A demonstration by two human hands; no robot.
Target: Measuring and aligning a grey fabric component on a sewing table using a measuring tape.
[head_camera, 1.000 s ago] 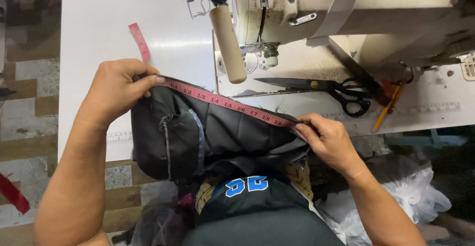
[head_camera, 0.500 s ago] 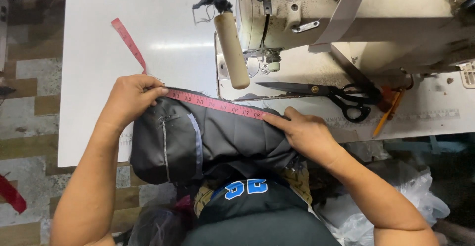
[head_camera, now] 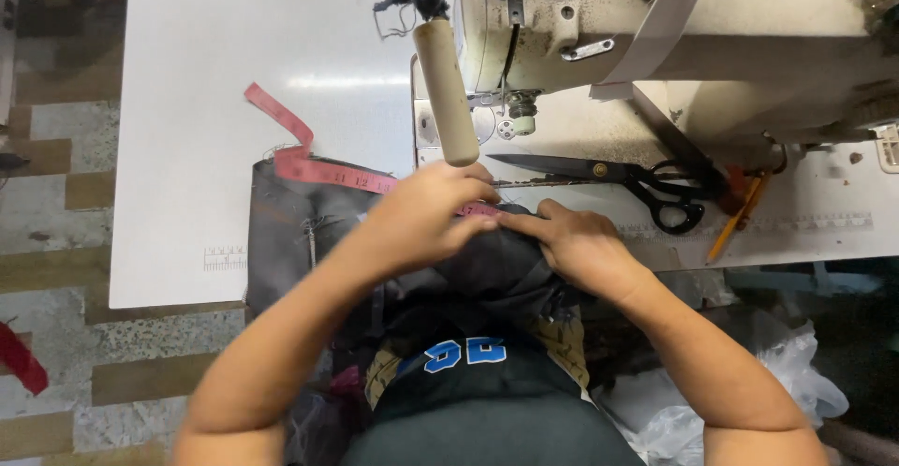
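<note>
Hands (head_camera: 426, 213) (head_camera: 576, 241) pinch pink tape measure (head_camera: 323, 168) onto dark fabric (head_camera: 290, 232)

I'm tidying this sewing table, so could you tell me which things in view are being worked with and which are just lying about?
In use:
- left hand and right hand, both pressing on the dark fabric
- pink measuring tape, lying across the fabric and running under the left hand

Lying about:
- black-handled scissors
- orange pencil
- sewing machine, untouched
- white plastic bag below the table

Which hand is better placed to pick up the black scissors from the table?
Probably the right hand: it rests on the dark fabric just below the scissors. The left hand lies farther left, on the pink measuring tape.
</note>
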